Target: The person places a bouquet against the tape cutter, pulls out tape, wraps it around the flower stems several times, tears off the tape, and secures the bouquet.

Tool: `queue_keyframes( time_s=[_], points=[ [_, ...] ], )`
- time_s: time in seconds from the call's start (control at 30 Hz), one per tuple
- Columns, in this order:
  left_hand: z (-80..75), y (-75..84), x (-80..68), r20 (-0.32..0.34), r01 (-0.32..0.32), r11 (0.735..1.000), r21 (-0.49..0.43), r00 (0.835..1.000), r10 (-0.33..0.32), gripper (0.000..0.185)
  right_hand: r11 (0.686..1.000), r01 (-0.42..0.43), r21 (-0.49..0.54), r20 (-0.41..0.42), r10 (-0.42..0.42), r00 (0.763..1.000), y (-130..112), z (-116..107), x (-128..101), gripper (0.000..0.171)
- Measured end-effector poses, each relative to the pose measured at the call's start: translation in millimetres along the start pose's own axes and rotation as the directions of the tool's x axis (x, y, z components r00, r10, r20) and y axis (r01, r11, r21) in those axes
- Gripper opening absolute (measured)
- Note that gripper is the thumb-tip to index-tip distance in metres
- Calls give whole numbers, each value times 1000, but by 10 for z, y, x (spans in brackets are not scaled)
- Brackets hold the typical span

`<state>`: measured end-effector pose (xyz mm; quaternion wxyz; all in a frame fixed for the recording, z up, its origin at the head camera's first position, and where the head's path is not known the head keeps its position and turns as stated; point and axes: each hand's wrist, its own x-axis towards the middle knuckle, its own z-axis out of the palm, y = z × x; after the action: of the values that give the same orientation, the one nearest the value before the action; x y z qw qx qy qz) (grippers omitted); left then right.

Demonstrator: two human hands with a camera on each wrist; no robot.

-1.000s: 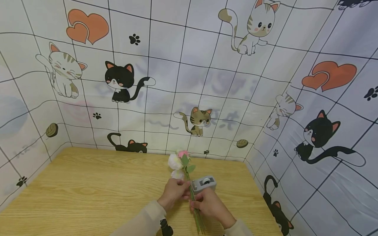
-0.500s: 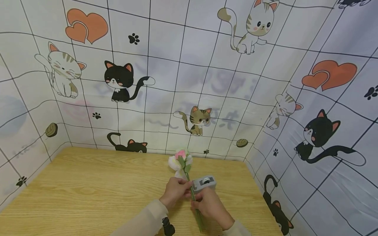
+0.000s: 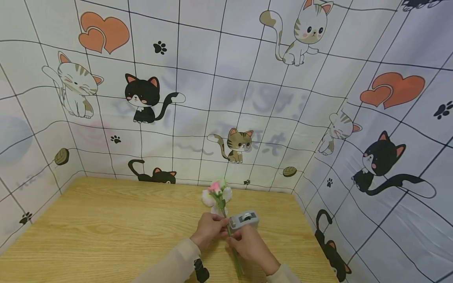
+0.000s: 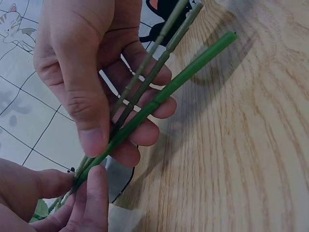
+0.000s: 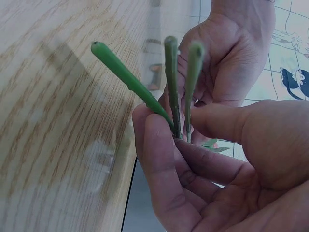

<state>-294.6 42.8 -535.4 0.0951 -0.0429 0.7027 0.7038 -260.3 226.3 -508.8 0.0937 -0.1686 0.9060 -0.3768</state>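
A small bunch of artificial flowers, with a pink flower (image 3: 214, 187) and white flowers (image 3: 208, 197), is held over the table between both hands. My left hand (image 3: 209, 229) pinches the bunch below the blooms with thumb and fingertips. Lower down, my right hand (image 3: 252, 247) grips the same stems (image 3: 238, 261). Three green stem ends, one thicker and brighter (image 4: 193, 70), fan out past the right hand (image 4: 79, 58) in the left wrist view. A grey tape dispenser (image 3: 244, 220) stands just beyond the right hand, which partly hides it.
The wooden table (image 3: 116, 224) reaches back to a white cloth wall (image 3: 191, 102) printed with cats and hearts. A second cloth side (image 3: 389, 220) closes off the right.
The bunch has turned between my hands: the pink flower has shifted left and a white one now shows at its right. The stem ends are drawn closer together. The tape dispenser stays put.
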Motion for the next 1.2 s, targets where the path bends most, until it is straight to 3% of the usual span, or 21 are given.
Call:
queue_keyframes(
  time_s=[0.53,0.77,0.93,1.2],
  points=[
    [12,-53,72,-38,16,998,65,999,-14,21,997,0,78,34,-2,999,71,46,38,15],
    [19,-196,240,-33,6,998,68,999,-4,13,997,-11,82,33,8,999,80,52,46,10],
    [46,-141,185,-55,2,998,58,998,2,13,996,-19,89,31,16,999,69,56,37,10],
    [41,-96,135,-85,15,993,116,996,-5,16,996,-16,86,35,13,999,64,50,26,9]
  ],
)
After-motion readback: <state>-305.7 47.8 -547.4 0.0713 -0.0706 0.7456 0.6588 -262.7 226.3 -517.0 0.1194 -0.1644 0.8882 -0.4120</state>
